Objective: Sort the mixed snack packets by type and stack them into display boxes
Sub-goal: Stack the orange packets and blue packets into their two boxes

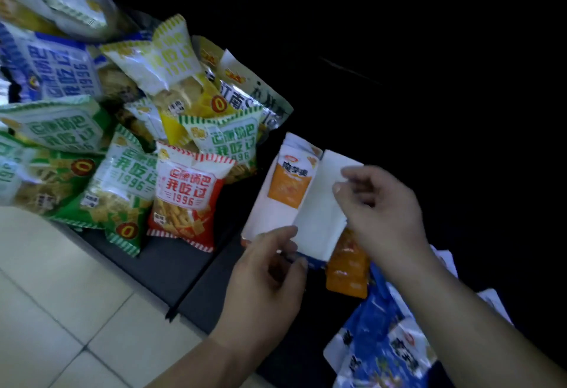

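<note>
A small white display box (319,218) lies on the dark table with an orange-and-white packet (291,182) inside it. My left hand (270,274) pinches the box's near edge. My right hand (377,206) pinches the white flap at the box's right side. An orange packet (348,268) lies beneath the box, partly hidden by it. To the left sits a heap of mixed snack bags: a red one (187,200), green ones (122,185), a yellow one (175,77) and a blue one (58,71).
Blue-and-white packaging (383,338) lies near my right forearm. The dark table's edge (184,292) runs diagonally above a light tiled floor (55,311) at the lower left. The upper right is too dark to make out.
</note>
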Available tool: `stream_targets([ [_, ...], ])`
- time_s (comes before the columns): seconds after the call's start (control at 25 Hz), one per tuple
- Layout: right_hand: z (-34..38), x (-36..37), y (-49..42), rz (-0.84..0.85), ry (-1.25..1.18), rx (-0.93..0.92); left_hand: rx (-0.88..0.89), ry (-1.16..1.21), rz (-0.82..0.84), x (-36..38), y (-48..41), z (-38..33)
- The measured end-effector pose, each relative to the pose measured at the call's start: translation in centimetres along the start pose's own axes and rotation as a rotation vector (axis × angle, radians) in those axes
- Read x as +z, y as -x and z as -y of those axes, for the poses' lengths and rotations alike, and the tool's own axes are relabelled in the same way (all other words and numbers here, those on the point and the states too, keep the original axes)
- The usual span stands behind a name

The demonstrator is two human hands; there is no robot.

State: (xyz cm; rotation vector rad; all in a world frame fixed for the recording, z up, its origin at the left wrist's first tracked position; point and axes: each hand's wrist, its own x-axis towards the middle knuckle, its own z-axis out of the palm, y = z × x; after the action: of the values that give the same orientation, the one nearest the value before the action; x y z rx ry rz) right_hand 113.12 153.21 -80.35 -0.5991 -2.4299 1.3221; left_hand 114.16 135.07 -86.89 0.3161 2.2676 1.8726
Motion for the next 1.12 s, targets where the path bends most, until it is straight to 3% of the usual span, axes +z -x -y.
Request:
stream_targets([
  [0.08,-1.5,-1.2,3.3,0.049,-0.135,0.244,-0.088,0.002,0.071,1.8,1.8,0.7],
  [0.16,-3.3,-2.3,5.5,0.008,-0.222,0.425,0.010,-0.204,0.142,2.9,2.8,1.5],
  [0.24,-5.2,-3.1,6.9,-0.015,-0.220,0.495,0.165,-0.342,0.285,3.9,3.1,1.3],
  [0.36,-7.6,-3.5,8.8,0.032,-0.221,0.564,0.197,-0.405,0.485,5.3,2.6,1.2],
  [0.48,-9.0,-3.7,9.4,-0.022,-0.254,0.592,0.152,-0.432,0.392,4.9,1.6,2.1],
  [0.6,-9.0,-3.7,8.7,-0.089,-0.219,0.480,0.059,-0.384,0.368,4.1,2.0,2.5],
  [0.8,-8.5,-2.2,7.4,0.008,-0.125,0.443,0.172,-0.510,0.334,6.0,0.8,2.2],
  [0.96,-9.7,-2.8,7.1,-0.063,-0.102,0.514,-0.028,-0.608,0.345,9.6,-2.2,1.9],
  [1.12,-10.0,-2.6,7.1,0.029,-0.184,0.560,-0.154,-0.674,0.255,11.4,-2.7,1.8],
])
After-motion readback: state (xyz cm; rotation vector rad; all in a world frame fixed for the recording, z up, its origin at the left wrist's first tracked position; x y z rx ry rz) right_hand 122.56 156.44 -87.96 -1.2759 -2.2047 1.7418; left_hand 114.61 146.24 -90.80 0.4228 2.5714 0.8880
